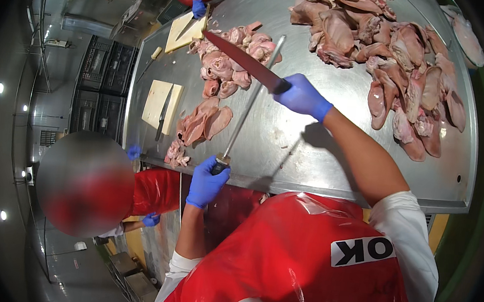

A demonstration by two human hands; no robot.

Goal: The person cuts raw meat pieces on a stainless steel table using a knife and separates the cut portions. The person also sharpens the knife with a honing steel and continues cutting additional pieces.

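My left hand [207, 183], in a blue glove, is closed round the dark handle of a honing steel [244, 112] that points up and away over the metal table. Gripped in my right hand [304, 96], also blue-gloved, is a knife [244, 62] with a long reddish-looking blade aimed to the far left. Blade and steel cross in view near the knife's handle; whether they touch I cannot tell. Beyond them lies a heap of pink, folded meat pieces [222, 66]. Flat meat pieces [205, 119] rest left of the steel.
A large pile of flap-shaped meat [386, 48] covers the far right of the steel table [310, 157]. Cutting boards [157, 100] with knives lie along the left side. One co-worker's gloved hand [198, 9] is at the far board; another red-aproned person [158, 192] stands close left.
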